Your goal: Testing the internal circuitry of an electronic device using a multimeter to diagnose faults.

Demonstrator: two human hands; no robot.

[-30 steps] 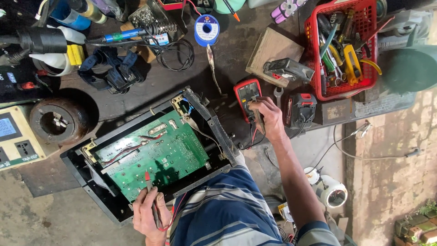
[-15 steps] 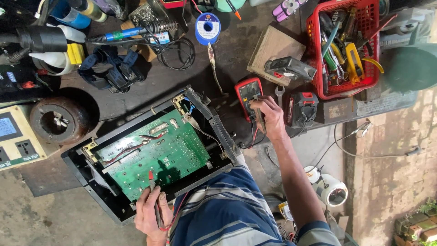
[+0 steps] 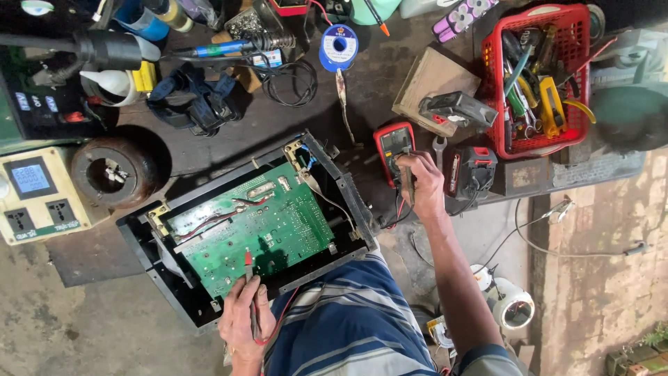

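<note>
A green circuit board point(image 3: 257, 233) in an opened black case point(image 3: 156, 261) is being probed. The red probe point(image 3: 248, 261) is pinched in the left hand point(image 3: 242, 317), tip on the board's near edge. The right hand point(image 3: 421, 184) is closed around the black probe point(image 3: 407, 182) over the red multimeter point(image 3: 394, 147). This looks like a measuring step; a steady tip and a set dial seem called for next.

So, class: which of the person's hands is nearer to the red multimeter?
Right. The right hand rests on the red multimeter, touching its face; the left hand is far off at the green circuit board, holding a red probe.
</note>
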